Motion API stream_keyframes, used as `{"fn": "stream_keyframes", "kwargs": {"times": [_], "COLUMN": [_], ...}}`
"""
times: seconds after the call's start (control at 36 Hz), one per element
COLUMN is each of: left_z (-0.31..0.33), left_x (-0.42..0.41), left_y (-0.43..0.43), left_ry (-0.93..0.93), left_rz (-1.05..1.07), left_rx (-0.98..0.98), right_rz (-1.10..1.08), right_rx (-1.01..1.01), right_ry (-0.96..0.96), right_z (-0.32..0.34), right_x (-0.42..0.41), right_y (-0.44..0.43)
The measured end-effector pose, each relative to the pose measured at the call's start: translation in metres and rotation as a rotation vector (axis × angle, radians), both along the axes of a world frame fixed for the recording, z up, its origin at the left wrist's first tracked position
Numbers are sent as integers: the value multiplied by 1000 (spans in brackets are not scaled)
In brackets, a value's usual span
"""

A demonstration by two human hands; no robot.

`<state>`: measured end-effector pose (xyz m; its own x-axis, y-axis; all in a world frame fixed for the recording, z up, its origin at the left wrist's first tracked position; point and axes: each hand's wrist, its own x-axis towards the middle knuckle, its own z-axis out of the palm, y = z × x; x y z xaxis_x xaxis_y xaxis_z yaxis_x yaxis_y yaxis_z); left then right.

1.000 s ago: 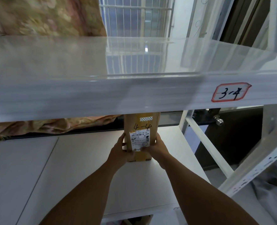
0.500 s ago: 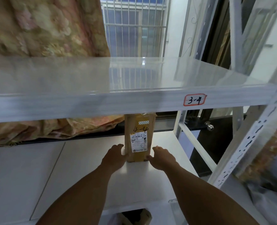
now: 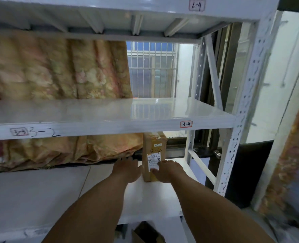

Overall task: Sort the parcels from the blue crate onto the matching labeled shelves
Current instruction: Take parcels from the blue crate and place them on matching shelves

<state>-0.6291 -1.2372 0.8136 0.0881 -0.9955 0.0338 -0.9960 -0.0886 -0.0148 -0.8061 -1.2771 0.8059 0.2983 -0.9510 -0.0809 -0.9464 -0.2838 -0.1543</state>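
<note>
A tall brown cardboard parcel (image 3: pixel 154 151) stands upright on the lower white shelf (image 3: pixel 145 204), with "4-4" handwritten on it and a white shipping label below. My left hand (image 3: pixel 126 170) is just left of the parcel, fingers spread, palm down, not gripping it. My right hand (image 3: pixel 169 171) is at its lower right, with the fingertips over the label's bottom edge. The shelf above (image 3: pixel 162 109) carries a red-framed label "3-4" (image 3: pixel 186 124). The blue crate is out of view.
A white metal post (image 3: pixel 240 111) with holes stands at the right. A flowered curtain (image 3: pixel 57 71) hangs behind the shelves, and a barred window (image 3: pixel 152 69) is beyond. Another label (image 3: pixel 197 4) marks the top shelf. A brown box (image 3: pixel 145 234) sits below the shelf edge.
Both hands have let go of the parcel, which now stands on the shelf. My view has pulled back and risen, showing the upper shelves.
</note>
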Motion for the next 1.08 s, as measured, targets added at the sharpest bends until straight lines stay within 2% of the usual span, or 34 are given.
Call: {"fn": "stream_keyframes", "kwargs": {"times": [0.14, 0.28, 0.47, 0.69, 0.83, 1.08], "left_z": [38, 67, 108, 169, 182, 197], "left_x": [-5, -9, 9, 47, 76, 121], "left_y": [70, 157, 245, 314, 354, 406], "left_ry": [-6, -112, -40, -103, -89, -103], "left_rz": [38, 71, 59, 67, 63, 53], "left_rx": [-52, -44, -126, -181, -242, -239], "right_rz": [6, -11, 36, 47, 22, 6], "right_rx": [-84, -186, -348, -281, -293, -282], "right_ry": [45, 1, 50, 69, 58, 2], "right_z": [41, 66, 131, 179, 190, 207], "right_x": [2, 12, 22, 59, 80, 118], "right_y": [65, 144, 250, 329, 377, 433]}}
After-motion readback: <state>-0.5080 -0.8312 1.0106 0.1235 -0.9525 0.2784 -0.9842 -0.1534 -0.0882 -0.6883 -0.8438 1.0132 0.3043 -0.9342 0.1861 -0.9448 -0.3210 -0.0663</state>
